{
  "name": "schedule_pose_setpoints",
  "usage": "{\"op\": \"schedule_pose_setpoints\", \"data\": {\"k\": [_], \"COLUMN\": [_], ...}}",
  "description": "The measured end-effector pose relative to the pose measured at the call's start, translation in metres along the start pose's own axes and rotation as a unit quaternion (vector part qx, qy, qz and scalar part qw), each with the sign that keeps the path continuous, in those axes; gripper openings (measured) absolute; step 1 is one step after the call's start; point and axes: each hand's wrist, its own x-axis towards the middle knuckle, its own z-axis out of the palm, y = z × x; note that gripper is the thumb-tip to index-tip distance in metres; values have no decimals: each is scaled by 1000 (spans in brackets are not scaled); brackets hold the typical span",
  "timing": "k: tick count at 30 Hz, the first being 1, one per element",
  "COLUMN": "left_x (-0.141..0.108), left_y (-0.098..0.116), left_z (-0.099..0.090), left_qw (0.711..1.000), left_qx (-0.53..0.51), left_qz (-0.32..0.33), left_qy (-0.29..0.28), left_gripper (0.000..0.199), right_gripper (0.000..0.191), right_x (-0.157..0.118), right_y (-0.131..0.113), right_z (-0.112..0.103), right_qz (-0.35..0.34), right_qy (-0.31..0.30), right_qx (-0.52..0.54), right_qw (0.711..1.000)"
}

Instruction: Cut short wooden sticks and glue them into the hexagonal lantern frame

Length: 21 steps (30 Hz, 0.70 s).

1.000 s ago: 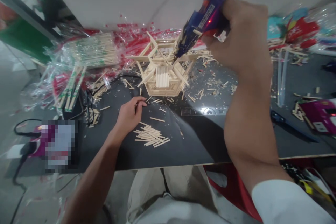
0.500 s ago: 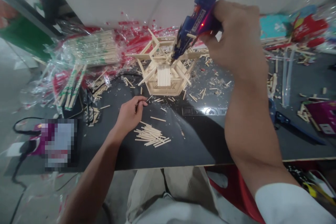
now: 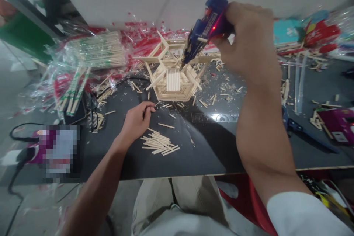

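My right hand (image 3: pixel 246 37) is wrapped round a blue glue gun (image 3: pixel 207 24) with a small red light on its side. The gun tilts down, its dark nozzle at the upper right edge of a slatted panel (image 3: pixel 173 80) in a hexagonal wooden stick structure (image 3: pixel 177 97). On the dark table my left hand (image 3: pixel 138 118) rests with curled fingers, thumb and forefinger pressed together by a small stick piece (image 3: pixel 157 104); whether they grip it is too small to tell. Just below that hand lies a loose pile of short sticks (image 3: pixel 159 142).
Plastic-wrapped stick bundles (image 3: pixel 94 51) lie at the back left. A phone (image 3: pixel 62 151), its screen blurred, is at the left edge. A clear ruler (image 3: pixel 215 118) lies before the structure. Stick scraps surround it, and a blue-handled tool (image 3: pixel 309 136) is at right.
The glue gun's nozzle has shifted very slightly down, staying at the slatted panel. My left hand has hardly moved.
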Motion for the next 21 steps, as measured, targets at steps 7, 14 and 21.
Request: {"op": "schedule_pose_setpoints", "data": {"k": [7, 14, 21], "left_x": [0, 0, 1], "left_y": [-1, 3, 4], "left_z": [1, -1, 0], "left_qw": [1000, 1000, 1000], "left_qx": [4, -2, 2], "left_qz": [1, 8, 12], "left_qy": [5, 21, 27], "left_gripper": [31, 30, 30], "right_gripper": [25, 21, 22], "right_x": [0, -3, -2], "right_y": [1, -3, -6], "right_z": [-1, -5, -7], "right_qz": [-4, -12, -7], "right_qy": [-3, 21, 2], "right_qx": [-8, -1, -7], "right_qw": [1000, 1000, 1000]}}
